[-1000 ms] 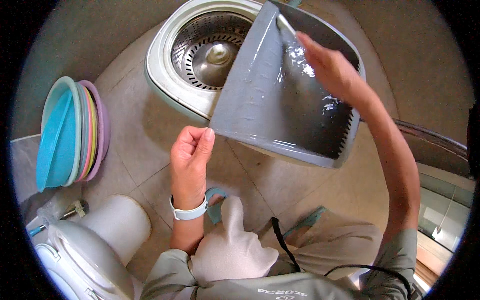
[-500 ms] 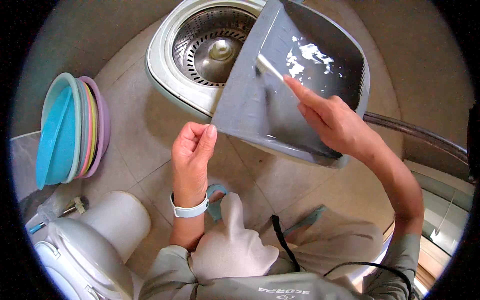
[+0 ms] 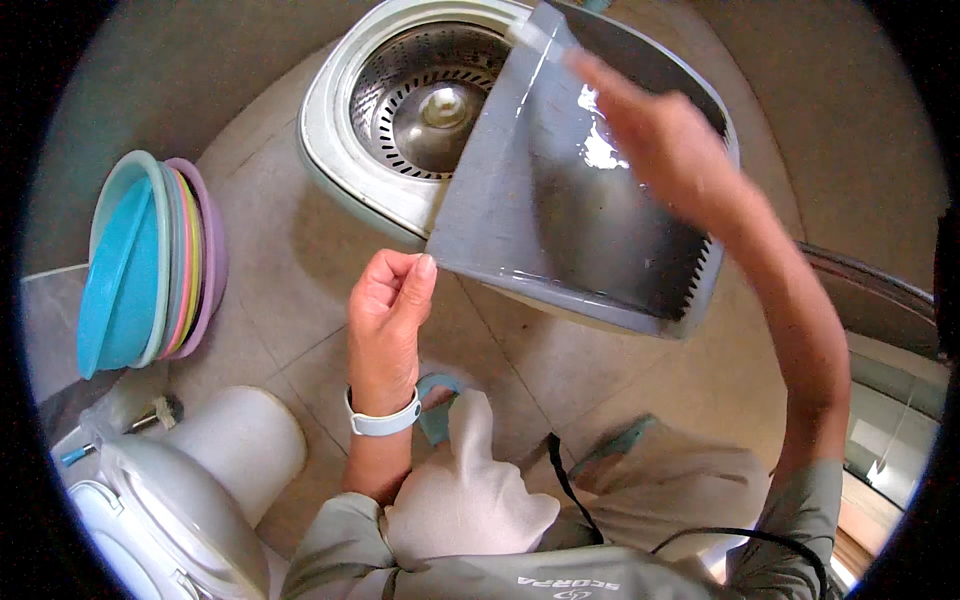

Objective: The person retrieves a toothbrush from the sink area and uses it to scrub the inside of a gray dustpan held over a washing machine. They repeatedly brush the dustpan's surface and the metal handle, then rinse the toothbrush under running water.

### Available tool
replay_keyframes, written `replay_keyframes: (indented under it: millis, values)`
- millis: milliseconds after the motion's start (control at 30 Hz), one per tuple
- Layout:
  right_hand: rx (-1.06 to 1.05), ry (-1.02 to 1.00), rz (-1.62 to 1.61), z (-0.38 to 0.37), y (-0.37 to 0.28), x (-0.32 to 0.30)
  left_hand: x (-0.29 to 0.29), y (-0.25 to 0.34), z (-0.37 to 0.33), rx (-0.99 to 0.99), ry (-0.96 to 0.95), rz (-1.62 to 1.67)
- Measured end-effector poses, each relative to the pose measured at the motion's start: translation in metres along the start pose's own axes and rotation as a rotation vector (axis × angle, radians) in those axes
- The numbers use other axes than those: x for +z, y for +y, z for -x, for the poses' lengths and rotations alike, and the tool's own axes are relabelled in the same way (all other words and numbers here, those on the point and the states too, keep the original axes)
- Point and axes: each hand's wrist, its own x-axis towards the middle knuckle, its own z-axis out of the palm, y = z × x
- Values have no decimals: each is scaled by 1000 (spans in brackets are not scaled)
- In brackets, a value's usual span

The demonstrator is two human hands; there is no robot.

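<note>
Nearest, the left hand (image 3: 388, 305) stands below the centre of the frame. Its fingers are curled and its thumb presses on the lower left corner of a grey dustpan (image 3: 500, 190). To the left, the tiled floor (image 3: 270, 220) gives this arm room, up to the stacked basins (image 3: 160, 265) at the left side.

The dustpan fills the upper centre. Its mouth faces left, and its straight front edge slants from the top centre down to the left thumb; its comb teeth are on the right side, and its inside looks wet. The right hand (image 3: 670, 150), blurred, is over the inside, closed around a pale brush (image 3: 545, 42). The brush has its long axis toward the upper left, its head near the upper end of the front edge.

Farthest, this edge overlaps the round drum machine (image 3: 325, 120); whether they touch I cannot tell.

Compared with half a second ago, the right hand and brush have gone upward along the edge, while the left hand keeps the same corner.
</note>
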Motion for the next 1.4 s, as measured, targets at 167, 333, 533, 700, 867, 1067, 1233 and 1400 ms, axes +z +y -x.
replay_keyframes:
  millis: [167,333,533,700,867,1067,1233,1400]
  values:
    - [27,-4,145,-8,45,0,8,2,-3,-5,-6,-9]
    - [-176,-411,14,41,-29,4,-6,-2,2,-23,-15,2]
    - [-126,-393,-38,36,-24,0,0,1,0,-28,-24,1]
    - [-307,-512,47,57,-39,-30,1,1,0,-29,-35,26]
    - [-6,-312,475,66,-20,-49,-4,-2,2,-19,-13,7]
    - [-64,-404,378,60,-30,-62,-1,3,3,-6,10,-15]
    - [21,-299,193,36,-41,-39,-1,6,5,-45,-6,40]
    - [-131,-533,-72,36,-47,-13,-5,7,6,-73,-23,24]
